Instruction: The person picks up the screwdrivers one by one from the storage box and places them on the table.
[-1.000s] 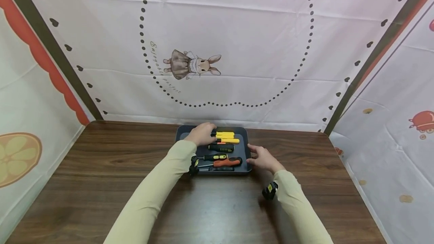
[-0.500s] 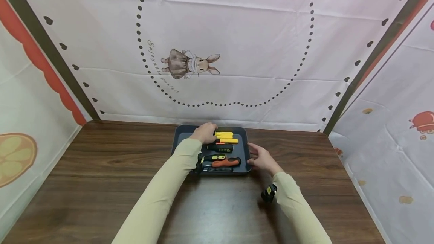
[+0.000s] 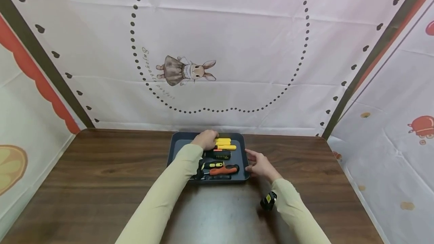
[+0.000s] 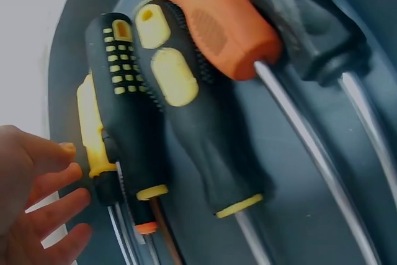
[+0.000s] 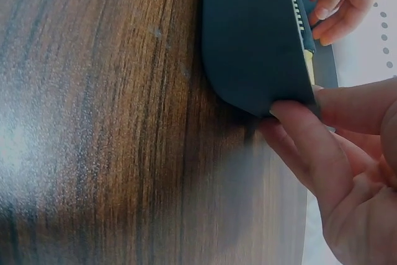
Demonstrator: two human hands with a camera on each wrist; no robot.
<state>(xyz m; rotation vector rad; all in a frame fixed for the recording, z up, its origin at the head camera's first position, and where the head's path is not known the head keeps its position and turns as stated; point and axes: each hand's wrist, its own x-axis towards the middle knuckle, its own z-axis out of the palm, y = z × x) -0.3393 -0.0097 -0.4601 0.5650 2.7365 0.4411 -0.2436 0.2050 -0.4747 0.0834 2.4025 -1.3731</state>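
Note:
Several screwdrivers lie side by side in a dark grey tray [image 3: 241, 155] at the table's back. My left hand [image 3: 205, 139] is over its far side, by yellow-handled screwdrivers [image 3: 222, 142]; in the left wrist view its loosely bent fingers [image 4: 59, 209] stand just beside them, holding nothing visible. Nearer me lie a black screwdriver [image 3: 218, 155], one with yellow ovals [image 4: 198, 141], an orange-handled one [image 4: 217, 23] and another black one [image 4: 298, 17]. My right hand [image 3: 260, 164] grips the tray's right edge, fingertips against its outer wall [image 5: 254, 41] in the right wrist view.
The brown wooden table [image 3: 112, 183] extends to both sides and in front of the tray. A white printed cloth [image 3: 251, 55] hangs right behind the table, and similar cloths stand left and right. Dark cameras [image 3: 268, 201] are strapped to my wrists.
My left hand has shifted slightly right over the tray, closer to the yellow handles. The right hand stays at the tray's right edge. The head view has tilted and turned a little.

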